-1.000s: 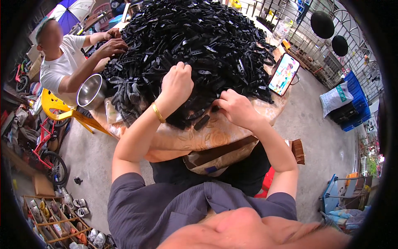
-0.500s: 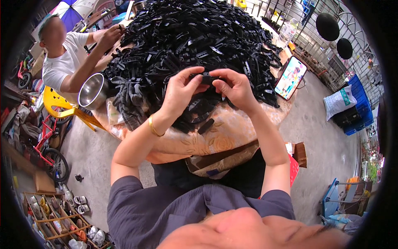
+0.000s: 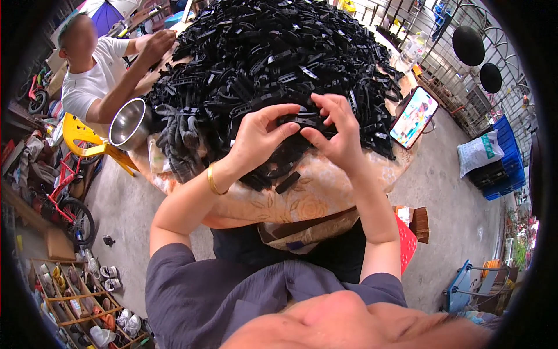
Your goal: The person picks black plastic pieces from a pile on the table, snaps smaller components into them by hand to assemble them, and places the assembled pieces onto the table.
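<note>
A large heap of small black plastic parts (image 3: pixel 279 64) covers the table. Over its near edge, my left hand (image 3: pixel 261 136), with a gold bangle at the wrist, has thumb and index finger parted. My right hand (image 3: pixel 340 131) faces it, its fingers curved and spread apart. Black parts show in the gap between the hands, and none is plainly gripped. One loose dark piece (image 3: pixel 288 182) lies on the patterned orange tablecloth (image 3: pixel 302 203) nearest me. Beside the heap, left of my left hand, is a bunched dark grey glove (image 3: pixel 179 139).
A steel bowl (image 3: pixel 129 125) sits at the table's left, by a yellow chair (image 3: pixel 81 136). A co-worker in a white shirt (image 3: pixel 96 72) handles something at the heap's far left. A propped phone (image 3: pixel 414 118) stands at the right edge. Below the tabletop is a cardboard box (image 3: pixel 308 232).
My hands have come apart and their fingers have opened; the small black part pinched between them is no longer plainly held. The view has shifted slightly.
</note>
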Action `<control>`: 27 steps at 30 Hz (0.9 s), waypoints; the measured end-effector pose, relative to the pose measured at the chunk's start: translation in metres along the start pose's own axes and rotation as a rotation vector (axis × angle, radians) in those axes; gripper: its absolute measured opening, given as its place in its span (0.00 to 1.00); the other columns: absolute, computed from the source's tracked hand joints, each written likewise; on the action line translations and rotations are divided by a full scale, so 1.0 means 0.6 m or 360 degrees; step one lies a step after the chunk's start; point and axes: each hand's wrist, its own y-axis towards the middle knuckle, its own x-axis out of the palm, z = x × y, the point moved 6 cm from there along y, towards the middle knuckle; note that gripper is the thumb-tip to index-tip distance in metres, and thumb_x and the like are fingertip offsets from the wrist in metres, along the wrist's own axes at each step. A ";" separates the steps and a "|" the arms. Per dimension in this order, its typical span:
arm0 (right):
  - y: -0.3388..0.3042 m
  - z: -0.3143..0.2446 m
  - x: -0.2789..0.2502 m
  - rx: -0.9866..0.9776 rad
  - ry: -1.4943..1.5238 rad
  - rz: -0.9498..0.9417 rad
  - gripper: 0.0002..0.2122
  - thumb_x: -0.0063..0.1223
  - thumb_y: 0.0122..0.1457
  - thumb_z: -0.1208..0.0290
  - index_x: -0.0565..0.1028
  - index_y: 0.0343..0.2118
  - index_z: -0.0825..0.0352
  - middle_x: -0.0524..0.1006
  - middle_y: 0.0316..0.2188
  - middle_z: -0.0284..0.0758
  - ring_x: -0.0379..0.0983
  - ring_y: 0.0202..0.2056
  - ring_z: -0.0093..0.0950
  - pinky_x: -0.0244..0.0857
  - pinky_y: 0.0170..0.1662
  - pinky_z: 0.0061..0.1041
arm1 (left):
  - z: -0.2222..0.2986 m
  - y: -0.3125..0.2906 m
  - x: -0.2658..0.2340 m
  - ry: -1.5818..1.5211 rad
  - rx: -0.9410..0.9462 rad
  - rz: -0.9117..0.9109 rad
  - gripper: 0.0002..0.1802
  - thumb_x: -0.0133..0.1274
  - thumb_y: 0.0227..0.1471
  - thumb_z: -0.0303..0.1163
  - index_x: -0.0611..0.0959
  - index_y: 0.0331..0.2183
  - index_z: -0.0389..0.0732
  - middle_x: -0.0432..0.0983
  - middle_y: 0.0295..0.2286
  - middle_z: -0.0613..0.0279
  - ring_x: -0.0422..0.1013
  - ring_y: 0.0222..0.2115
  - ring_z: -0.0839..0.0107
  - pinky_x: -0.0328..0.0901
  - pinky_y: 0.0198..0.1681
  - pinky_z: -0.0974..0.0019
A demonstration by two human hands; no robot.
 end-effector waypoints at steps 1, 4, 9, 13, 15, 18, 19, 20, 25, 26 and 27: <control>-0.001 0.015 0.007 -0.0004 0.0145 -0.0138 0.21 0.65 0.45 0.64 0.74 0.41 0.69 0.75 0.35 0.35 0.71 0.30 0.25 0.66 0.31 0.19 | 0.005 0.000 0.004 -0.0035 0.0163 0.0048 0.17 0.56 0.48 0.23 0.78 0.43 0.34 0.78 0.34 0.61 0.71 0.31 0.81 0.67 0.36 0.77; -0.020 0.040 0.027 0.0500 0.0678 -0.0458 0.19 0.66 0.45 0.68 0.75 0.40 0.69 0.76 0.31 0.35 0.72 0.29 0.23 0.66 0.32 0.19 | 0.011 -0.002 0.006 0.0225 0.0291 0.0034 0.19 0.57 0.46 0.21 0.77 0.44 0.36 0.79 0.34 0.59 0.72 0.31 0.80 0.68 0.35 0.75; -0.017 0.019 0.016 0.0240 0.0416 -0.0365 0.15 0.66 0.44 0.72 0.76 0.35 0.70 0.76 0.28 0.36 0.73 0.27 0.22 0.67 0.31 0.19 | 0.022 -0.005 0.005 0.0358 0.0334 0.0005 0.21 0.58 0.44 0.20 0.77 0.44 0.37 0.79 0.34 0.58 0.73 0.31 0.79 0.68 0.34 0.74; -0.022 0.023 0.013 0.0228 0.0359 -0.0327 0.15 0.64 0.47 0.69 0.76 0.35 0.70 0.77 0.30 0.36 0.73 0.29 0.23 0.67 0.33 0.20 | 0.027 -0.009 0.009 0.0174 0.0370 0.0043 0.21 0.58 0.44 0.20 0.78 0.44 0.38 0.79 0.32 0.60 0.73 0.29 0.79 0.68 0.33 0.75; -0.023 0.043 0.014 0.0366 0.0696 -0.0315 0.14 0.61 0.50 0.67 0.75 0.36 0.70 0.78 0.31 0.36 0.73 0.30 0.22 0.67 0.34 0.20 | 0.032 -0.014 0.013 0.0107 0.0280 0.0014 0.20 0.58 0.44 0.21 0.78 0.43 0.38 0.78 0.32 0.61 0.72 0.29 0.80 0.68 0.33 0.75; -0.015 0.054 0.014 0.0733 0.1540 -0.0416 0.10 0.51 0.59 0.68 0.76 0.36 0.70 0.78 0.31 0.35 0.73 0.33 0.20 0.66 0.36 0.19 | 0.042 -0.027 0.032 0.0162 0.0353 -0.0360 0.17 0.59 0.44 0.22 0.79 0.40 0.39 0.78 0.30 0.63 0.70 0.27 0.81 0.67 0.32 0.74; -0.019 0.057 0.017 0.0683 0.1369 -0.0611 0.09 0.52 0.57 0.70 0.77 0.34 0.71 0.78 0.30 0.34 0.73 0.32 0.19 0.66 0.35 0.18 | 0.051 -0.039 0.050 0.0316 0.0393 -0.0630 0.16 0.59 0.43 0.23 0.80 0.38 0.41 0.78 0.30 0.61 0.72 0.27 0.77 0.67 0.31 0.72; -0.025 0.056 0.023 0.0631 0.1193 -0.0803 0.08 0.53 0.56 0.71 0.78 0.32 0.71 0.79 0.29 0.34 0.73 0.31 0.19 0.66 0.34 0.17 | 0.062 -0.055 0.074 0.0361 0.0474 -0.0883 0.16 0.59 0.42 0.25 0.80 0.38 0.43 0.77 0.28 0.60 0.74 0.27 0.67 0.68 0.30 0.69; -0.055 -0.023 0.079 -0.0123 0.0775 -0.1346 0.13 0.58 0.39 0.79 0.80 0.33 0.64 0.75 0.28 0.32 0.72 0.28 0.27 0.66 0.29 0.22 | 0.044 -0.140 0.140 0.0912 0.1292 -0.1463 0.19 0.48 0.40 0.30 0.76 0.38 0.34 0.71 0.38 0.52 0.70 0.36 0.59 0.67 0.38 0.63; -0.062 -0.028 0.085 -0.0122 0.0603 -0.1428 0.13 0.59 0.38 0.78 0.79 0.32 0.64 0.73 0.27 0.32 0.71 0.27 0.28 0.65 0.28 0.23 | 0.046 -0.145 0.143 0.0910 0.1289 -0.1463 0.19 0.48 0.40 0.30 0.76 0.38 0.34 0.71 0.38 0.52 0.70 0.36 0.59 0.67 0.38 0.63; -0.065 -0.030 0.087 -0.0242 0.0542 -0.1350 0.11 0.60 0.39 0.77 0.79 0.30 0.65 0.72 0.26 0.32 0.70 0.27 0.27 0.65 0.27 0.23 | 0.049 -0.154 0.147 0.0984 0.1398 -0.1499 0.19 0.48 0.40 0.30 0.76 0.37 0.34 0.71 0.39 0.52 0.69 0.35 0.60 0.67 0.38 0.63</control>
